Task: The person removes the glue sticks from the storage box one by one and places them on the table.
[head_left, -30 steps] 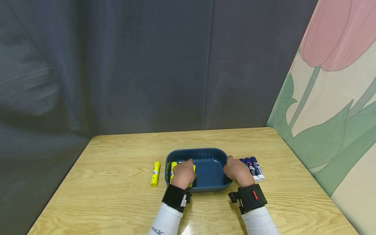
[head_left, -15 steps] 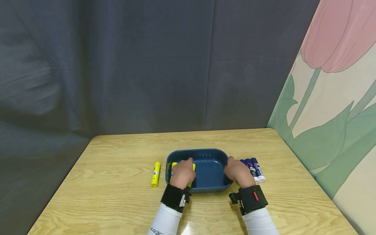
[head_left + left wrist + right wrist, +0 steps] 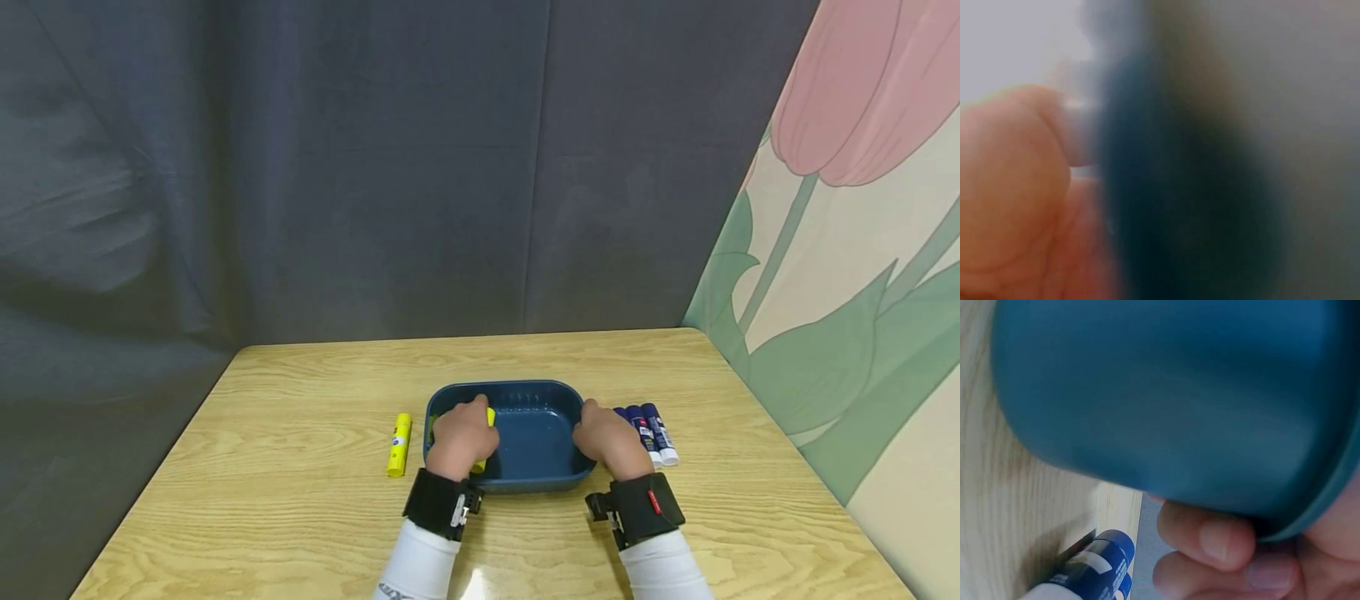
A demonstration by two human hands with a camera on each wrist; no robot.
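A dark blue rectangular tray (image 3: 536,450) sits mid-table. Inside its left end my left hand (image 3: 461,439) grips a yellow glue stick (image 3: 478,467), whose two ends show beside the hand. The left wrist view is blurred, with a curled finger (image 3: 1010,181) against a dark blue shape. My right hand (image 3: 607,437) holds the tray's right rim. Seen from the right wrist, bent fingers (image 3: 1207,540) hook under that rim, outside the wall (image 3: 1160,406). Another yellow glue stick (image 3: 399,446) lies on the table left of the tray.
Several dark blue glue sticks with white ends (image 3: 660,435) lie side by side right of the tray, partly behind my right hand. The wooden table (image 3: 300,500) ends at a dark curtain (image 3: 390,208), and a tulip-painted wall (image 3: 847,350) rises on the right.
My left hand has shifted slightly left and away from me inside the tray, the glue stick going with it. It now covers the other yellow stick there. My right hand stays on the rim.
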